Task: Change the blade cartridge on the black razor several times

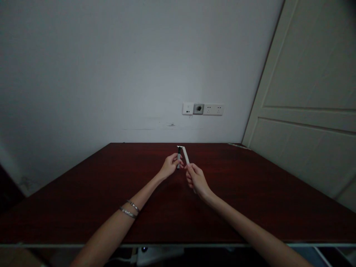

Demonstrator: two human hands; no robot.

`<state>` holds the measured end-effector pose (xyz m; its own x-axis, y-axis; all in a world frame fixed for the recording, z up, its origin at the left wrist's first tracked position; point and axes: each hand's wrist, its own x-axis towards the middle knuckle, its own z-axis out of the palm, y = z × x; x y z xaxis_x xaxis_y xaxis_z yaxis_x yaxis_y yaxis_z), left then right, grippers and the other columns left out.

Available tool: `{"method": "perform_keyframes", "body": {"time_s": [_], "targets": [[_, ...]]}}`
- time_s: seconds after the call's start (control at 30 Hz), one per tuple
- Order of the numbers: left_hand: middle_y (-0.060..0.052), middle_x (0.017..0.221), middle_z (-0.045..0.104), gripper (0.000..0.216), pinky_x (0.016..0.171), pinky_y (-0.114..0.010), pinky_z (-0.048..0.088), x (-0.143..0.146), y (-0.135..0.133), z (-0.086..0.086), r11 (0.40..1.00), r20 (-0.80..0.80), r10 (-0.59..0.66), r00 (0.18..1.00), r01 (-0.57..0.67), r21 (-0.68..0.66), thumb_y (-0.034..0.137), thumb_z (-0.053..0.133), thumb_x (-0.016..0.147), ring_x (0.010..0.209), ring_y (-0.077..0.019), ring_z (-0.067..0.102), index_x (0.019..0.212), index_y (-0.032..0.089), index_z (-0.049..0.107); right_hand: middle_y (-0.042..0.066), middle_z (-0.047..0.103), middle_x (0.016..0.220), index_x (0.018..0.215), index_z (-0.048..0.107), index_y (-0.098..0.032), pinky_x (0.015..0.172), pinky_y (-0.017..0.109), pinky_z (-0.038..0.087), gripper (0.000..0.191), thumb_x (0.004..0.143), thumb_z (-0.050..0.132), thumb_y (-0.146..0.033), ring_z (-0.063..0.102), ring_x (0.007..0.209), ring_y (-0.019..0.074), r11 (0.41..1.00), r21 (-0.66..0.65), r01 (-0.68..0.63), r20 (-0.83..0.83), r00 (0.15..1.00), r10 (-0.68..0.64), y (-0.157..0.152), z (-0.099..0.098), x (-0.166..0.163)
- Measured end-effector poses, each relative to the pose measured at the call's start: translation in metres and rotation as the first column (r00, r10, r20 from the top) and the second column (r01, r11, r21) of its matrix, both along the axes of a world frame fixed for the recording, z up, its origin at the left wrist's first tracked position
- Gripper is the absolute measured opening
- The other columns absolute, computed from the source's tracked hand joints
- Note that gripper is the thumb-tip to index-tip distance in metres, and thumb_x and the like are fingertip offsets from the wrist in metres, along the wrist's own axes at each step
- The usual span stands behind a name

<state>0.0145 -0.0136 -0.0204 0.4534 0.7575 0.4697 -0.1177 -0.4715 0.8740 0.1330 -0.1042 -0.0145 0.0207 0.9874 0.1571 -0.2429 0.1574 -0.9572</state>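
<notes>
Wall (111, 66): pale, plain; the far side is filled by it, and dark scuffs are borne low down, just above the table's far edge.
Table (69, 204): dark red-brown, wood-grained top; set against the wall at the far side.
Door (311, 74): pale, panelled; seen at the right, beside the table's right edge.
White item (160, 256): partly hidden below the table's near edge; its kind cannot be told.
Right hand (198, 181): held over the middle of the table, with a white strip gripped between thumb and fingers.
Left hand (169, 165): held just left of the right hand; a T-shaped tool is grasped by its handle in the fingers.
Wall sockets (213, 109): white, mounted on the wall right of centre; a grey panel (198, 109) and a white switch plate (188, 108) are set in line to their left.
White strip (185, 155): narrow, straight; tilted, with its far end leaned left towards the tool's head. Whether the two are touched together cannot be told.
T-shaped tool (179, 152): pale crosspiece, dark neck, grey handle; held nearly upright.
Bracelets (128, 212): two, silver-coloured, worn on the left forearm.
</notes>
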Motion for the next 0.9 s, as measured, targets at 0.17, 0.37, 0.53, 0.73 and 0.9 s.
{"method": "perform_keyframes", "body": {"time_s": [0.17,0.37,0.53,0.73,0.9], "targets": [[-0.001,0.067,0.059,0.008,0.060,-0.023,0.045,0.003,-0.002,-0.002,0.996,-0.009,0.072,0.997,-0.071,0.055,0.020,0.054,0.075,0.061,-0.0118,0.057,0.080,0.014,0.052,-0.012,0.030,0.048,0.075,0.042,-0.021,0.029,0.013,0.014,0.040,0.070,0.055,-0.058,0.018,0.033,0.0015,0.999,0.053,0.003,-0.039,0.999,-0.001,0.003,0.002,-0.006],[0.000,0.064,0.057,0.004,0.056,-0.021,0.044,0.001,0.000,-0.001,0.990,-0.015,0.131,0.991,-0.130,0.054,0.014,0.051,0.074,0.057,-0.0104,0.055,0.077,0.014,0.051,-0.013,0.028,0.047,0.077,0.042,-0.022,0.028,0.013,0.015,0.038,0.072,0.053,-0.058,0.018,0.032,0.0020,0.999,0.051,0.014,-0.048,0.999,-0.011,0.000,-0.006,-0.014],[0.000,0.069,0.058,0.006,0.059,-0.020,0.044,0.002,0.000,0.000,0.987,-0.011,0.144,0.989,-0.143,0.078,0.013,0.052,0.072,0.064,-0.0105,0.056,0.078,0.014,0.052,-0.013,0.029,0.047,0.075,0.041,-0.021,0.028,0.012,0.015,0.041,0.071,0.053,-0.060,0.019,0.032,0.0012,0.997,0.071,0.041,-0.068,0.997,-0.036,0.005,-0.005,-0.017],[0.000,0.068,0.058,0.007,0.062,-0.023,0.044,0.001,0.002,0.000,0.985,0.005,0.161,0.987,-0.161,0.059,0.014,0.053,0.070,0.063,-0.0115,0.056,0.077,0.014,0.053,-0.013,0.029,0.047,0.077,0.041,-0.021,0.028,0.012,0.014,0.039,0.072,0.052,-0.058,0.020,0.032,0.0010,0.997,0.071,0.032,-0.105,0.994,-0.025,0.005,-0.004,-0.024],[-0.001,0.069,0.058,0.004,0.061,-0.020,0.044,0.001,0.001,0.000,0.981,0.000,0.168,0.986,-0.167,0.101,0.014,0.054,0.071,0.066,-0.0113,0.056,0.075,0.014,0.053,-0.013,0.030,0.046,0.075,0.041,-0.021,0.028,0.012,0.014,0.038,0.071,0.054,-0.057,0.020,0.031,0.0013,0.997,0.048,0.057,-0.119,0.992,-0.051,0.009,-0.001,-0.026]]}}
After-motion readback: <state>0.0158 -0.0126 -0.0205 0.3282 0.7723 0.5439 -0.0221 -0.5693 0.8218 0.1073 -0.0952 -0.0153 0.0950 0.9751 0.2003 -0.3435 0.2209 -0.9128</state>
